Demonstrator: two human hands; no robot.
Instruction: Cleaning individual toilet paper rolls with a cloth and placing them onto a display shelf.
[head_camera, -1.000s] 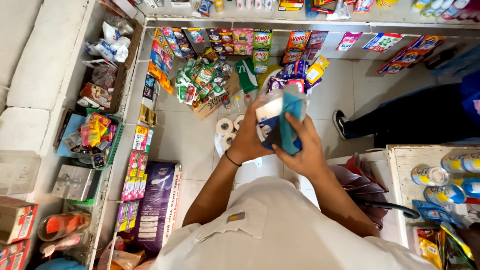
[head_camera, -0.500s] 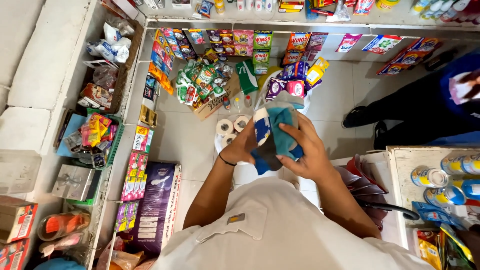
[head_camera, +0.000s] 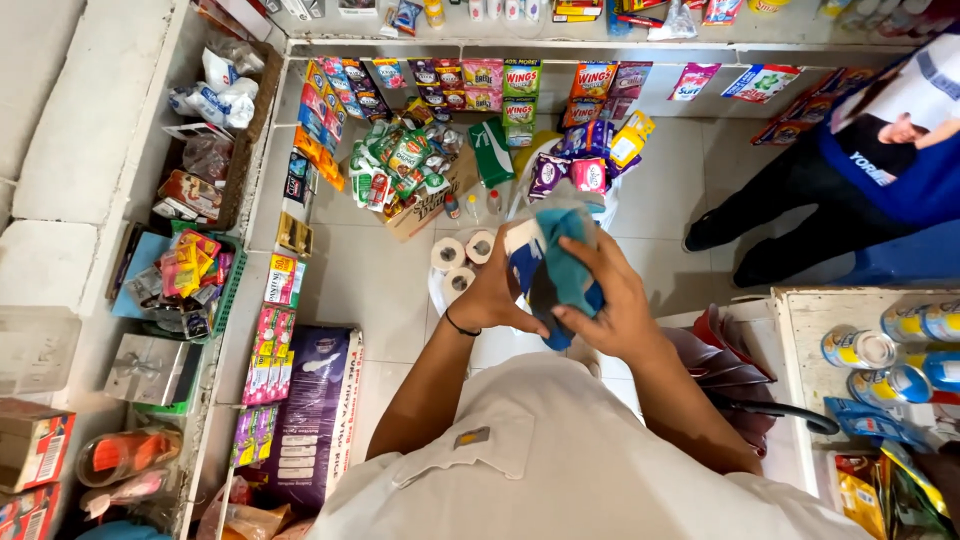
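At frame centre, I am gripping a blue packet (head_camera: 560, 275) with both hands: left hand (head_camera: 495, 295) and right hand (head_camera: 615, 310) fingers are closing around it. Toilet rolls (head_camera: 460, 262) are lying on the floor (head_camera: 370, 290) just left; the packet is not yet set down.

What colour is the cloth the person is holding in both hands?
Teal blue, the cloth shows in the head view, gripped by left hand and right hand.

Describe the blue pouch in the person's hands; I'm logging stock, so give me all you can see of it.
The blue pouch is a soft, glossy packet, teal and dark blue with a white end, crumpled and tilted. The left hand holds its left side, the right hand its lower right. It hangs in the air above the toilet rolls on the floor.
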